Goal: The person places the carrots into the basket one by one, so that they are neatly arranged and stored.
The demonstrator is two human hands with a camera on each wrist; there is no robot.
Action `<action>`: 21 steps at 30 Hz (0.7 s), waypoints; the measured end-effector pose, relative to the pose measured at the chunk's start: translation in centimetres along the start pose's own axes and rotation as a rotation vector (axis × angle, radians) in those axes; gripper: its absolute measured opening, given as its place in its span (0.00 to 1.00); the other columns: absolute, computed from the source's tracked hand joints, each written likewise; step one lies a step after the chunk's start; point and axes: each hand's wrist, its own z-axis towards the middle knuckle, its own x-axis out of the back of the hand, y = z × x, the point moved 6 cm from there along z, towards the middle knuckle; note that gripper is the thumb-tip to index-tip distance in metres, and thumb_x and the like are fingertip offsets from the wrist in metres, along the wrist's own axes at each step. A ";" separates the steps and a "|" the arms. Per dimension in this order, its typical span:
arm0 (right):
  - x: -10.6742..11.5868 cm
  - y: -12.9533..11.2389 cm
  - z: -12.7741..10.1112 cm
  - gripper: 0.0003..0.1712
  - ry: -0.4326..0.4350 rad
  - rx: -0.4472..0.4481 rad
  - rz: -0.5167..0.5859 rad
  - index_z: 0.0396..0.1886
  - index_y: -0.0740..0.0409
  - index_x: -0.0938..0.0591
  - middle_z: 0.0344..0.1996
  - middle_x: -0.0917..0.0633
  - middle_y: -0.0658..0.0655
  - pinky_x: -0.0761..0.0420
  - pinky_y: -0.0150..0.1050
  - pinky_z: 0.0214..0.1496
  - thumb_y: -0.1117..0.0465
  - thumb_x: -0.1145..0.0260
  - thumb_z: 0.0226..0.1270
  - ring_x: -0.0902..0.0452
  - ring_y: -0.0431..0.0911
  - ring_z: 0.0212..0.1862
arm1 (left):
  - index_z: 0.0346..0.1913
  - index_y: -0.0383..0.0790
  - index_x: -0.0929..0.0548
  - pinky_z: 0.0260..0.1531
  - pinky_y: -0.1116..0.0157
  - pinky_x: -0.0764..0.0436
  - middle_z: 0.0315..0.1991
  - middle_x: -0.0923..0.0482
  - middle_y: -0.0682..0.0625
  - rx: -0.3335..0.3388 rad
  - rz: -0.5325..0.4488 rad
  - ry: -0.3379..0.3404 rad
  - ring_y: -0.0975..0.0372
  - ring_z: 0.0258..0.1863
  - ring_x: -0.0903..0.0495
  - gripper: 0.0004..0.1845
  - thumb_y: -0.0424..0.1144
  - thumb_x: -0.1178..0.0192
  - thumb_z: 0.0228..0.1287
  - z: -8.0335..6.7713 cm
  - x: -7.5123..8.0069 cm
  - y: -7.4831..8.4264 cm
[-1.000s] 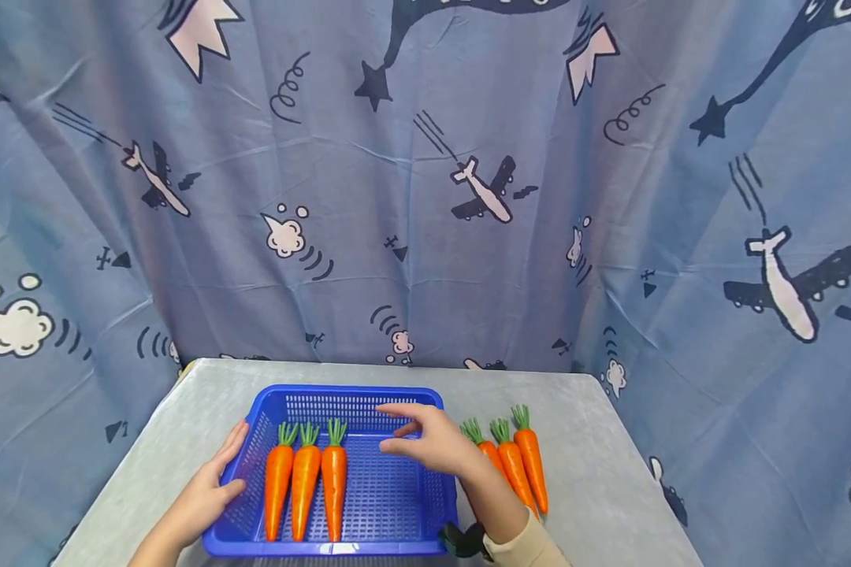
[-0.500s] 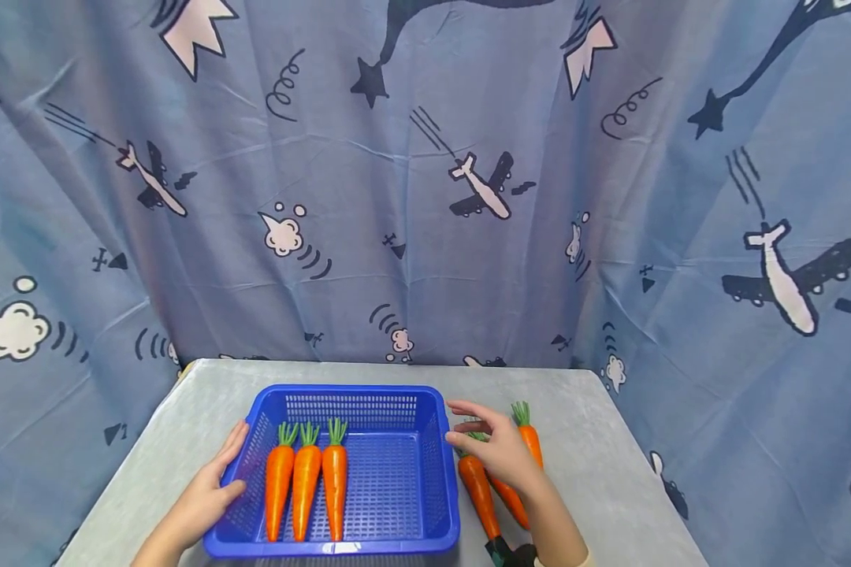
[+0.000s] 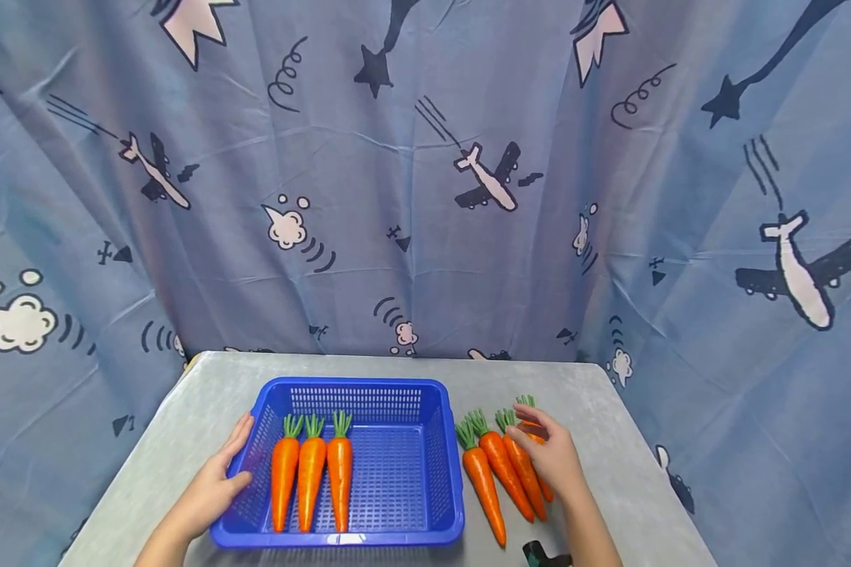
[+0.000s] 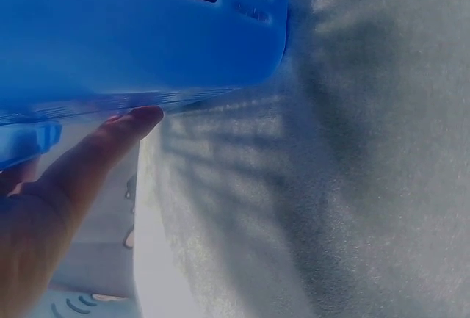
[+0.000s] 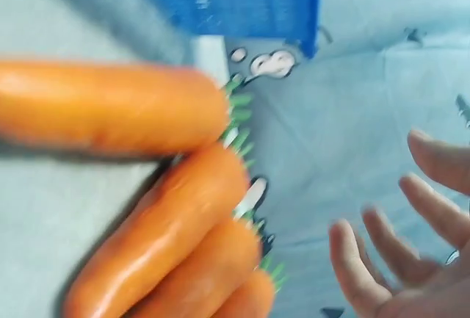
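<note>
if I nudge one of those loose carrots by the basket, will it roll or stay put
The carrots look round and tapered, so a nudged one would probably roll in a curve rather than straight. Their glossy skin hints at smooth plastic, likely stiff, light and a bit slippery. The right hand above them and the neighbouring carrots might block the roll.

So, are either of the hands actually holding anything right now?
Nothing is gripped. The left hand rests against the basket wall; the right hand, fingers spread, hovers over the loose carrots.
</note>
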 end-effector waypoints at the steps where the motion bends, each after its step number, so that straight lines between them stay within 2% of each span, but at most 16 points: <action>1: 0.4 0.5 0.0 0.30 0.035 -0.013 -0.018 0.65 0.53 0.21 0.64 0.21 0.62 0.23 0.57 0.64 0.45 0.32 0.67 0.25 0.57 0.63 | 0.80 0.33 0.47 0.59 0.92 0.54 0.80 0.58 0.31 0.002 -0.001 -0.001 0.83 0.71 0.60 0.46 0.20 0.44 0.55 0.1 0.0 0.0; 4: 1.3 2.2 0.1 0.31 0.114 -0.062 -0.053 0.67 0.56 0.23 0.66 0.24 0.65 0.27 0.62 0.65 0.48 0.32 0.68 0.30 0.61 0.65 | 0.80 0.34 0.48 0.59 0.92 0.54 0.81 0.58 0.32 0.012 -0.007 -0.006 0.82 0.72 0.60 0.47 0.21 0.45 0.55 0.1 0.0 0.0; 6: 1.6 3.4 0.3 0.32 0.128 -0.098 -0.059 0.69 0.57 0.26 0.68 0.27 0.68 0.28 0.63 0.65 0.51 0.32 0.69 0.33 0.63 0.66 | 0.80 0.34 0.48 0.59 0.92 0.54 0.81 0.58 0.33 0.023 -0.003 -0.005 0.82 0.72 0.60 0.47 0.21 0.45 0.55 0.1 0.0 0.0; 11: 1.6 5.7 1.4 0.37 0.045 -0.162 -0.076 0.75 0.57 0.34 0.71 0.34 0.72 0.30 0.65 0.67 0.53 0.34 0.70 0.36 0.68 0.67 | 0.80 0.35 0.48 0.59 0.92 0.53 0.81 0.58 0.35 0.034 0.003 0.000 0.76 0.75 0.60 0.46 0.21 0.45 0.56 0.2 0.0 -0.1; 16: 1.1 7.3 2.0 0.38 -0.035 -0.226 -0.065 0.76 0.57 0.36 0.71 0.35 0.76 0.31 0.66 0.67 0.53 0.35 0.71 0.36 0.71 0.68 | 0.80 0.35 0.48 0.59 0.92 0.54 0.81 0.59 0.34 0.027 -0.007 -0.004 0.71 0.77 0.61 0.46 0.21 0.45 0.57 0.2 -0.1 0.1; 21: 0.5 8.4 2.4 0.36 -0.091 -0.238 -0.075 0.77 0.56 0.35 0.68 0.32 0.77 0.31 0.66 0.67 0.56 0.36 0.72 0.35 0.70 0.68 | 0.80 0.34 0.48 0.59 0.92 0.54 0.81 0.59 0.32 0.015 -0.021 -0.004 0.77 0.74 0.61 0.46 0.21 0.45 0.57 0.0 -0.1 0.2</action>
